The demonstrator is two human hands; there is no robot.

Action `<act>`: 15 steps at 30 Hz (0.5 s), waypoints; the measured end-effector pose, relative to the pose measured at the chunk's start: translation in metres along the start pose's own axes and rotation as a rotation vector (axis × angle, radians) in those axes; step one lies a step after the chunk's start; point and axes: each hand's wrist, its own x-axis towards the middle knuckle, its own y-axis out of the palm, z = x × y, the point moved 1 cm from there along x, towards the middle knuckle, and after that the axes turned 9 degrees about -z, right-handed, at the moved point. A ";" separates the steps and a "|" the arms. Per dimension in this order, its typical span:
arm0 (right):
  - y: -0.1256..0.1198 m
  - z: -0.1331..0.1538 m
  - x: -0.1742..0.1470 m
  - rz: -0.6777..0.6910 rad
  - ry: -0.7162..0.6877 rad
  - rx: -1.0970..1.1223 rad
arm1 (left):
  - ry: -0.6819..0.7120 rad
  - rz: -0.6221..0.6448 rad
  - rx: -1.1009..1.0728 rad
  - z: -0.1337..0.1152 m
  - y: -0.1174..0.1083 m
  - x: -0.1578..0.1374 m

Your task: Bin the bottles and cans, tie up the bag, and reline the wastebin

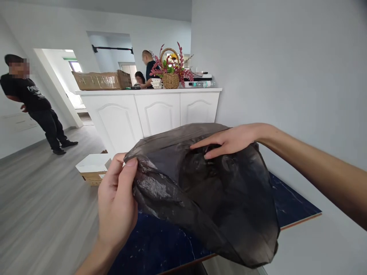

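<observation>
A thin black plastic bag [229, 198] is spread out in front of me, its mouth facing me so that the dark, creased inside shows. My left hand [119, 194] pinches the rim at the bag's left corner between thumb and fingers. Over the far rim reaches my right hand [232, 141], its fingers stretched out and apart at the bag's opening. Those fingertips point left and touch or hover by the inner folds; I cannot tell which. Below the bag lies a dark blue marbled tabletop [155, 236], partly covered by it.
A white cabinet [159, 110] stands ahead, bearing a cardboard box [99, 81], a flower basket [171, 80] and a plastic bottle [203, 83]. Another carton [93, 172] sits on the floor at left. One person [34, 99] stands far left; two others are behind the cabinet.
</observation>
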 end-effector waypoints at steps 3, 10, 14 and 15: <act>0.005 -0.014 0.010 -0.069 0.008 0.000 | -0.055 0.011 -0.017 0.008 0.001 0.012; 0.042 -0.031 0.047 -0.102 -0.121 -0.068 | -0.054 0.070 0.001 0.031 0.011 0.031; 0.061 -0.039 0.068 -0.222 -0.059 -0.120 | -0.062 0.217 0.115 0.046 0.011 0.034; 0.065 -0.040 0.070 -0.290 -0.042 -0.105 | -0.063 0.238 0.138 0.049 0.010 0.034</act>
